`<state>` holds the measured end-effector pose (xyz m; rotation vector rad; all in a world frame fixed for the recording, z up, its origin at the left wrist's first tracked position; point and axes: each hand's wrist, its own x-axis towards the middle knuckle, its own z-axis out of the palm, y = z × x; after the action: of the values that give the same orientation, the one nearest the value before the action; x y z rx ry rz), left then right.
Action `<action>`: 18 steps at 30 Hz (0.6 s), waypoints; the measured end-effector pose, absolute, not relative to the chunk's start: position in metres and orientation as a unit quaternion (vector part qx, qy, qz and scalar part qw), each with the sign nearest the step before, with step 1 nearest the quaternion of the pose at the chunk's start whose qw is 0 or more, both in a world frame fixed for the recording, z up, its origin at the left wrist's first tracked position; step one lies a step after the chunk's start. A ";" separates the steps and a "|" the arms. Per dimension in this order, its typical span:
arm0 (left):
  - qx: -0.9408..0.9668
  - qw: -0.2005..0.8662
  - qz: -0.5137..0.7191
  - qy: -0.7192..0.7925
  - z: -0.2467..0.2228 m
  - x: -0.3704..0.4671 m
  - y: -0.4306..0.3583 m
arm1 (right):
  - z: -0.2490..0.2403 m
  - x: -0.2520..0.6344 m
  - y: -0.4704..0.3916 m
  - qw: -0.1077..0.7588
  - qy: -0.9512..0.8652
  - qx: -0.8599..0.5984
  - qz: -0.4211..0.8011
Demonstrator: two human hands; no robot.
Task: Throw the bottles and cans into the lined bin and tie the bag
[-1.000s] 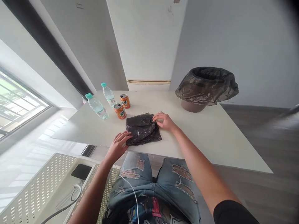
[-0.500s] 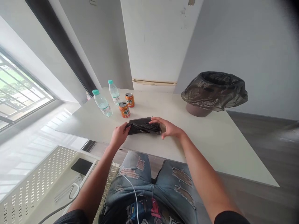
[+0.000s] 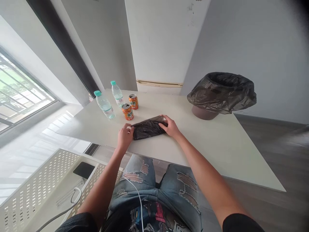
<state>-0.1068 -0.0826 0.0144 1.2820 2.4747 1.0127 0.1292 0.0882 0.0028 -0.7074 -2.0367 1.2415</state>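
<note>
A folded black plastic bag (image 3: 147, 129) stretches between my hands near the front edge of the white table (image 3: 217, 154). My left hand (image 3: 125, 137) pinches its left end between thumb and fingers. On its right end, my right hand (image 3: 171, 126) is closed, with the thumb on top and the fingers at the far edge. Just beyond the bag stand two orange drink cans, the nearer can (image 3: 127, 112) and the farther can (image 3: 133, 101). To their left are two clear bottles with teal caps, a nearer bottle (image 3: 105, 105) and a farther bottle (image 3: 117, 93).
A brown bin (image 3: 204, 113) lined with a dark bag (image 3: 222, 96) stands at the table's back right. Behind the table is a white fridge (image 3: 164, 48). A perforated cream basket (image 3: 48, 174) with a phone (image 3: 83, 170) and a cable (image 3: 62, 212) is at lower left.
The bag's crumpled folds are now spread flatter and wider. My right hand has closed on its right end, and that end has tilted away from me. The view has shifted slightly.
</note>
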 end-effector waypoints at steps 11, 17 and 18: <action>0.524 -0.117 0.293 0.791 0.009 -0.082 -0.071 | 0.004 0.131 0.088 0.322 -0.873 -0.299 0.210; 0.679 -0.044 0.156 0.716 -0.002 -0.055 -0.054 | 0.001 0.126 0.088 0.280 -0.904 -0.303 0.113; 0.686 -0.031 0.137 0.714 -0.005 -0.054 -0.051 | 0.000 0.126 0.088 0.272 -0.905 -0.309 0.103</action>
<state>-0.0543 -0.0507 -0.0052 2.2000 2.2868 0.4389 0.1256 0.0884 0.0002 -0.8312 -2.4371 0.2763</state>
